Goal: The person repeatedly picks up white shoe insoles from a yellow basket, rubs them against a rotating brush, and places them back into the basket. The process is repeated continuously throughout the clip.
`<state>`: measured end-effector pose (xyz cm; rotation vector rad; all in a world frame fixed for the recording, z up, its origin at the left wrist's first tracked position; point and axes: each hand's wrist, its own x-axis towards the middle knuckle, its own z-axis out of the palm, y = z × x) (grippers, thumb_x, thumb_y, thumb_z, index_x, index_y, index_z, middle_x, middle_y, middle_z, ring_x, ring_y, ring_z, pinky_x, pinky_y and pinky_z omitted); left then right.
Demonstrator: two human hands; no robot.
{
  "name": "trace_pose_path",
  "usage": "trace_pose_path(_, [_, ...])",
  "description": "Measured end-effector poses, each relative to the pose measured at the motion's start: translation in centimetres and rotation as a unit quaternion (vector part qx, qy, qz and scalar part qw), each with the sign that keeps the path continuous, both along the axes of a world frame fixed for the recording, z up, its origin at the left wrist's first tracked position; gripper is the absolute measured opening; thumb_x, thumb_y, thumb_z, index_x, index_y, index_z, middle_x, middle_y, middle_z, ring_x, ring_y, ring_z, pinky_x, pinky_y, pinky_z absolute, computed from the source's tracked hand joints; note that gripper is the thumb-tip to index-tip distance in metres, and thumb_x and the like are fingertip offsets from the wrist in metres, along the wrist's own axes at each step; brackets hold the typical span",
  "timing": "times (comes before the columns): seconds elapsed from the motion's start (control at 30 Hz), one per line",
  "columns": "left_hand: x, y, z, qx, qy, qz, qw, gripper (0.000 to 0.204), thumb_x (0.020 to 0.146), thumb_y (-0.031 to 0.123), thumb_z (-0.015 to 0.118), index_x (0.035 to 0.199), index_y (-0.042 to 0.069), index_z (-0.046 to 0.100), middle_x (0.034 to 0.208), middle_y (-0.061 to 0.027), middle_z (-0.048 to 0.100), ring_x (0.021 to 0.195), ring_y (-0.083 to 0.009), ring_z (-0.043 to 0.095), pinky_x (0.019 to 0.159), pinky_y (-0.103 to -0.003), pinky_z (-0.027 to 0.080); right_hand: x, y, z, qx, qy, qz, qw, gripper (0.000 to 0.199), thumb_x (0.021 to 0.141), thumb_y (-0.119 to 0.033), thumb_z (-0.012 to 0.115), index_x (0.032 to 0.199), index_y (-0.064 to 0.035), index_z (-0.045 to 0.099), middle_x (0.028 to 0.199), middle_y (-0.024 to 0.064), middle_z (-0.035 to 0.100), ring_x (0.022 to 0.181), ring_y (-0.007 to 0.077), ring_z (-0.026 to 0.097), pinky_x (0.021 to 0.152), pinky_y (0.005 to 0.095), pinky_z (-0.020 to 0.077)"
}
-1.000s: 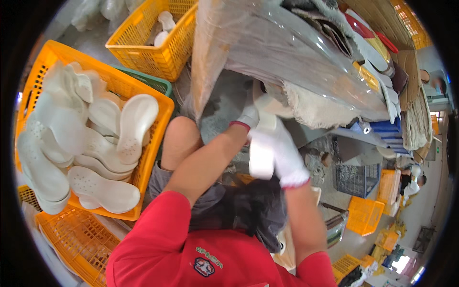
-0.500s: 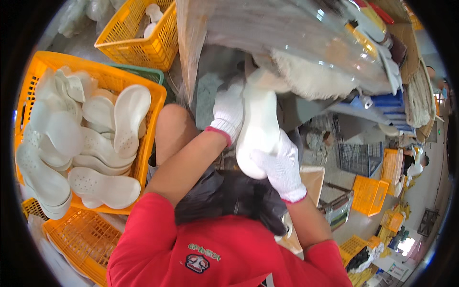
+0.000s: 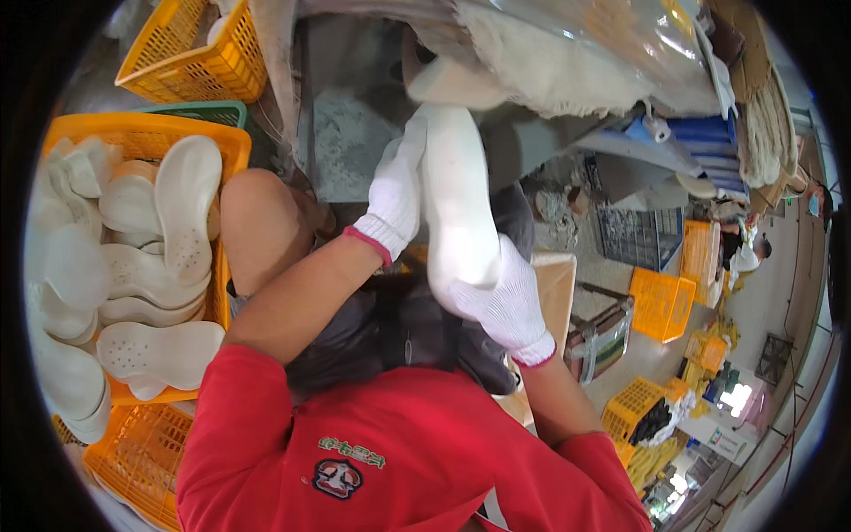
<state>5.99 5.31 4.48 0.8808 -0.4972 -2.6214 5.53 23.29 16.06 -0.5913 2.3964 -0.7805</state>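
Observation:
Both of my hands wear white knitted gloves with red cuffs. Between them is a white, foot-shaped shoe sole (image 3: 463,191), its long side running away from me. My left hand (image 3: 396,182) is pressed along the sole's left edge near the far end. My right hand (image 3: 505,300) grips the near end, thumb on the upper face and the other fingers partly hidden. The sole's far end meets a pale rounded part (image 3: 454,85) under a fleecy cover (image 3: 554,66); whether they touch I cannot tell.
At the left, an orange crate (image 3: 232,146) holds several white soles (image 3: 188,208). Another orange crate (image 3: 191,71) stands beyond it, and an empty-looking one (image 3: 142,452) is nearer. A dusty grey surface (image 3: 346,146) lies past my left hand. More crates (image 3: 663,304) and a person (image 3: 746,253) are at the right.
The view has shifted, so the crates sit farther left. Both hands still hold the sole; its far end now lies closer to the pale rounded part.

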Motion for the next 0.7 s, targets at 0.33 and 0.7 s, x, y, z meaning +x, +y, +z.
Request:
trace_pose_path(0.33, [-4.1,-3.5,1.9,0.193,0.034,-0.077,0.978,0.074,0.107,0.081,0.038,0.112,0.011,0.061,0.083,-0.0135,0.06,0.063,-0.0381,0.062,0.072,-0.064,0.061,1.7,-4.2,1.7,-0.153,0.221,0.06,0.961,0.062,0.083,-0.034,0.095,0.128,-0.0011,0.069,0.095,0.0167,0.078,0.085,0.034,0.08,0.079,0.0446,0.064])
trace_pose_path(0.7, [-5.2,-6.7,-1.9,0.098,0.178,-0.135,0.97,0.037,0.113,0.028,0.056,0.141,0.005,0.062,0.128,-0.0156,0.075,0.114,-0.0307,0.075,0.093,-0.047,0.064,-3.2,-8.3,1.1,-0.165,0.239,0.037,0.956,0.055,0.084,-0.027,0.095,0.13,-0.0068,0.073,0.107,0.0153,0.08,0.095,0.0334,0.081,0.084,0.043,0.0646])
